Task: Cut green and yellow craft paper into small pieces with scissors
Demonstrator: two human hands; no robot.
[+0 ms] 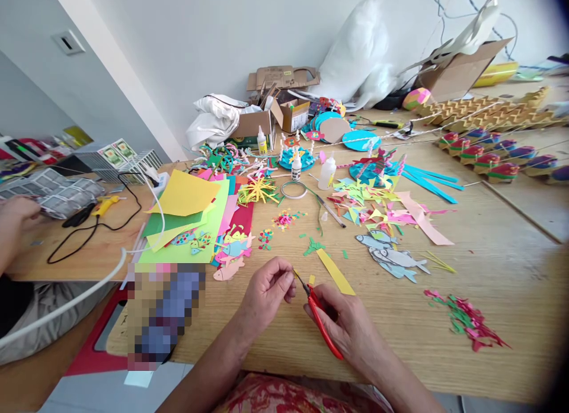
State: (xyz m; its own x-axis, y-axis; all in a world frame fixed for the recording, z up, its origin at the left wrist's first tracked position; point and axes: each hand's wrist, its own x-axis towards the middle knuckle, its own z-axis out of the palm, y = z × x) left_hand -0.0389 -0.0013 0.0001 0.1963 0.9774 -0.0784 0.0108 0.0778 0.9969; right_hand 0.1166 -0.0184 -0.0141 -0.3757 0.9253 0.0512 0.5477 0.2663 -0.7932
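My right hand (pixel 344 318) is closed around red-handled scissors (pixel 326 333), their dark blades pointing up and left. At the blade tips, my left hand (pixel 267 288) pinches a small piece of yellow paper, mostly hidden by the fingers. Just beyond the scissors a yellow paper strip (pixel 334 271) lies flat, and a small yellow square (pixel 312 279) rests beside it. Tiny green paper cuttings (pixel 313 245) are heaped a little farther off. Paper fish cutouts lie on both sides, pink (pixel 229 269) on the left and grey-blue (pixel 398 260) on the right.
Coloured paper sheets (pixel 186 194) are stacked at left. White glue bottles (pixel 328 173) and a tape roll (pixel 293 190) stand mid-table. Paper scraps (pixel 466 321) lie at right, egg cartons (pixel 480 114) behind. Another person's hand (pixel 20 208) is at far left, near a yellow glue gun (pixel 105 205).
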